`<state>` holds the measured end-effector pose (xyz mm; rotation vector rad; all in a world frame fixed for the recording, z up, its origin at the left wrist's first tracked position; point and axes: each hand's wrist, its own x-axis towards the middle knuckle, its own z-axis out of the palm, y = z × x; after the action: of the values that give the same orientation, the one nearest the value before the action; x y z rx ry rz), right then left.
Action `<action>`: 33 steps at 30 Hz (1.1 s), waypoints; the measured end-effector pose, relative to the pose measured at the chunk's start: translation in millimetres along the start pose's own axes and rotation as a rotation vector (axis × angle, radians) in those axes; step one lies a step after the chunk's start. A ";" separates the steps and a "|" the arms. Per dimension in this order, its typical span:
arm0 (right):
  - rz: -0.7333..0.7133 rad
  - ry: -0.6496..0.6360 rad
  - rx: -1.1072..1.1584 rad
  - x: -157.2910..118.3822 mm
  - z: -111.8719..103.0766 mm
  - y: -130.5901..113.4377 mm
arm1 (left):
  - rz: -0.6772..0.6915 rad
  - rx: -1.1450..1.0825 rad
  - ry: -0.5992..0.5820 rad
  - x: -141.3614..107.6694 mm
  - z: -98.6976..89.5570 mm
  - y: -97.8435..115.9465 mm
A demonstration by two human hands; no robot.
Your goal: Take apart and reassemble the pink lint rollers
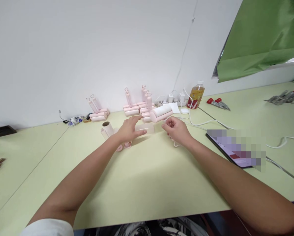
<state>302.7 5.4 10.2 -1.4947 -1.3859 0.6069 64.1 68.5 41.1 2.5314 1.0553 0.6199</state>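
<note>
A pink lint roller [161,113] with a white roll is held up over the table, its head above the closed fingers of my right hand [175,129]. Below that hand a small white loop [176,144] shows. My left hand [131,129] is open, thumb and fingers apart, by a translucent plastic cover [147,128]; whether it touches the cover I cannot tell. Beside my left wrist stands a white roll [108,128] with a brown core, next to a clear-pink handle piece [103,133]. Small round pink parts [127,145] lie under the left forearm, partly hidden.
Several pink lint rollers [98,114] stand along the wall. At the back right are a drink bottle [196,95], white chargers and cables [201,124], and red-handled tools [218,103]. A phone-like device [232,150] lies right of my right forearm.
</note>
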 end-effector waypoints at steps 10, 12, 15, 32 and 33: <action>-0.036 -0.428 0.026 -40.8 28.6 -23.8 | -0.424 -0.700 0.080 -64.8 5.3 45.9; 0.062 -0.408 0.160 -39.5 32.0 -20.6 | -0.434 -0.768 0.101 -74.4 8.6 37.7; 0.047 -0.386 0.363 -35.5 34.2 -15.5 | -0.413 -0.894 0.053 -83.1 13.1 21.7; 0.106 -0.501 0.660 -41.9 39.7 -23.1 | -0.303 -0.915 0.055 -87.3 27.4 17.5; 0.104 -0.497 0.658 -41.4 39.1 -23.6 | -0.303 -0.913 0.062 -86.5 27.3 18.3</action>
<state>248.9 -24.2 5.0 -0.9107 -1.2816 1.4157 34.1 -10.4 3.2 1.5452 0.8668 0.8442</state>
